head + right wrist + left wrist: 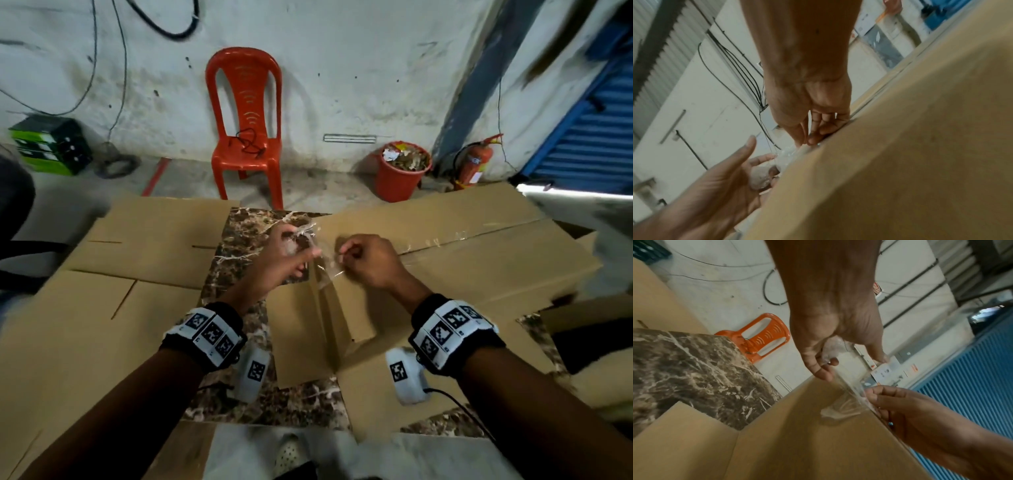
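Observation:
A flattened brown cardboard box lies across a dark marble table. My left hand holds a crumpled wad of clear tape in its curled fingers; the wad shows in the palm. A clear tape strip stretches from that hand down to the cardboard's raised edge. My right hand pinches the strip with thumb and fingertips right at the edge. The two hands are a few centimetres apart above the fold.
More flattened cardboard covers the table's left side. Behind the table stand a red plastic chair, a red bucket of scraps, a fire extinguisher and a green-black box. A blue shutter is at right.

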Available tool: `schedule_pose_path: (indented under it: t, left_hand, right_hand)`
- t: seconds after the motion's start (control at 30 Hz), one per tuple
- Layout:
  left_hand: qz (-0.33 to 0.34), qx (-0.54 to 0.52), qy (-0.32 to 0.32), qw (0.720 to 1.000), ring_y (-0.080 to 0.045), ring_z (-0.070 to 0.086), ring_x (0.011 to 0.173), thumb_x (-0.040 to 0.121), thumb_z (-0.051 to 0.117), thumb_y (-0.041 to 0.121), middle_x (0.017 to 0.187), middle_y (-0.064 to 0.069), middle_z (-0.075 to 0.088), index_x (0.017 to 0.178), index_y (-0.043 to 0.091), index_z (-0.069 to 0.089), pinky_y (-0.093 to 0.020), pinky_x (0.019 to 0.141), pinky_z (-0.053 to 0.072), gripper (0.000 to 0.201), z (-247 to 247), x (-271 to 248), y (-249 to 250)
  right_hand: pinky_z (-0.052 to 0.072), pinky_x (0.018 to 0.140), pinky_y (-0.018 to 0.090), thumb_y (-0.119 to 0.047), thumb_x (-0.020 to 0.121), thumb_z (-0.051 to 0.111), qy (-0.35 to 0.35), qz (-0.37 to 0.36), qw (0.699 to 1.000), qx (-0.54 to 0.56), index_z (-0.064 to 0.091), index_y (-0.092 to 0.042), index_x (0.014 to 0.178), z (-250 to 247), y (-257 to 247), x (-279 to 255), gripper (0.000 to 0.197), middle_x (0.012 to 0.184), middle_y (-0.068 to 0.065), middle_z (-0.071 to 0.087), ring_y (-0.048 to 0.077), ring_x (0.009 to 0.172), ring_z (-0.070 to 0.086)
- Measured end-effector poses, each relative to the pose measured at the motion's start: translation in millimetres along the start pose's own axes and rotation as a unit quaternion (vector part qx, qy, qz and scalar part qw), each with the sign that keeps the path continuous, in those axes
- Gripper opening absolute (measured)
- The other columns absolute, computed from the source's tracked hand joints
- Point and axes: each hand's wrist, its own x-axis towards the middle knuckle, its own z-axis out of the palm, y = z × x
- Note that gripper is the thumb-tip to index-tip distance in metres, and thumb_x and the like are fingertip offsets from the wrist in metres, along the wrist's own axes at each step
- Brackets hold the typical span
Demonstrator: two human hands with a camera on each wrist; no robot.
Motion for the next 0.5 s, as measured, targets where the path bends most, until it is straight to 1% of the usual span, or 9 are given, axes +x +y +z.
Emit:
schedule_pose_path:
  t: [0.07, 0.1, 0.17, 0.23, 0.27, 0.33, 0.4, 0.43, 0.5]
  left_hand:
    - [0.008, 0.006, -0.049, 0.999, -0.003, 0.063, 0.071, 0.078, 0.079, 0.011, 0.092, 0.005, 0.060, 0.118, 0.007, 0.043, -0.025, 0.061, 0.053, 0.054, 11, 3, -4]
    - [0.031, 0.026, -0.071, 0.997, 0.000, 0.062, 0.072, 0.077, 0.081, 0.012, 0.088, 0.007, 0.059, 0.110, 0.007, 0.047, -0.022, 0.062, 0.049, 0.048, 15, 6, -7]
    - [0.101, 0.115, -0.091, 0.984, -0.010, 0.058, 0.075, 0.080, 0.078, 0.022, 0.081, 0.004, 0.058, 0.091, 0.011, 0.053, -0.028, 0.067, 0.044, 0.029, 17, 14, -8]
    - [0.160, 0.191, -0.103, 0.963, -0.019, 0.056, 0.075, 0.084, 0.071, 0.014, 0.077, -0.006, 0.058, 0.078, 0.009, 0.054, -0.032, 0.069, 0.041, 0.019, 16, 20, -5]
    - [0.189, 0.215, -0.110, 0.952, -0.019, 0.055, 0.073, 0.085, 0.068, 0.009, 0.075, -0.008, 0.058, 0.076, 0.008, 0.053, -0.032, 0.067, 0.041, 0.017, 16, 23, -3]
    - [0.242, 0.243, -0.110, 0.933, -0.018, 0.054, 0.070, 0.086, 0.067, 0.006, 0.073, -0.004, 0.056, 0.075, 0.009, 0.053, -0.033, 0.064, 0.042, 0.018, 16, 27, 0]
    - [0.256, 0.259, -0.097, 0.926, -0.016, 0.053, 0.071, 0.088, 0.066, 0.007, 0.075, 0.004, 0.053, 0.075, 0.012, 0.051, -0.032, 0.063, 0.041, 0.020, 13, 32, -4]
    - [0.257, 0.263, -0.094, 0.925, -0.014, 0.052, 0.071, 0.089, 0.066, 0.008, 0.075, 0.007, 0.052, 0.075, 0.015, 0.050, -0.028, 0.061, 0.039, 0.022, 12, 33, -6]
    - [0.270, 0.265, -0.085, 0.922, -0.013, 0.052, 0.072, 0.091, 0.064, 0.011, 0.076, 0.007, 0.050, 0.075, 0.019, 0.047, -0.025, 0.062, 0.037, 0.025, 12, 34, -8]
  right_hand:
    - [0.045, 0.071, 0.017, -0.017, 0.086, 0.070, 0.016, 0.017, 0.999, -0.023, 0.075, -0.023, 0.083, 2, 7, 0, 0.009, 0.084, -0.006, 0.073, 0.008, 0.076, 0.064]
    - [0.047, 0.073, 0.021, -0.016, 0.087, 0.069, 0.027, 0.026, 0.999, -0.016, 0.073, -0.027, 0.078, 4, 9, 0, 0.015, 0.082, -0.008, 0.073, 0.008, 0.075, 0.065]
    - [0.053, 0.077, 0.028, -0.013, 0.088, 0.065, 0.067, 0.050, 0.996, 0.034, 0.069, -0.031, 0.072, 9, 15, -3, 0.024, 0.075, -0.014, 0.071, 0.008, 0.073, 0.066]
    - [0.055, 0.080, 0.030, -0.013, 0.091, 0.061, 0.114, 0.059, 0.990, 0.065, 0.071, -0.028, 0.078, 14, 20, -11, 0.023, 0.077, -0.014, 0.071, 0.004, 0.073, 0.066]
    - [0.055, 0.081, 0.030, -0.012, 0.092, 0.060, 0.132, 0.053, 0.988, 0.065, 0.073, -0.025, 0.084, 15, 22, -15, 0.019, 0.081, -0.013, 0.072, 0.002, 0.076, 0.066]
    - [0.054, 0.081, 0.027, -0.016, 0.091, 0.064, 0.144, 0.040, 0.986, 0.071, 0.073, -0.021, 0.091, 19, 21, -25, 0.011, 0.088, -0.012, 0.073, 0.000, 0.081, 0.066]
    - [0.054, 0.077, 0.027, -0.023, 0.088, 0.070, 0.134, 0.019, 0.989, 0.057, 0.072, -0.020, 0.093, 20, 18, -30, 0.006, 0.089, -0.008, 0.070, 0.007, 0.082, 0.066]
    - [0.053, 0.075, 0.027, -0.024, 0.086, 0.072, 0.135, 0.000, 0.991, 0.022, 0.072, -0.019, 0.092, 21, 17, -32, 0.008, 0.088, -0.007, 0.068, 0.011, 0.080, 0.064]
    - [0.048, 0.071, 0.027, -0.024, 0.084, 0.074, 0.135, -0.027, 0.990, -0.029, 0.072, -0.017, 0.089, 21, 15, -33, 0.008, 0.084, -0.007, 0.061, 0.014, 0.077, 0.059]
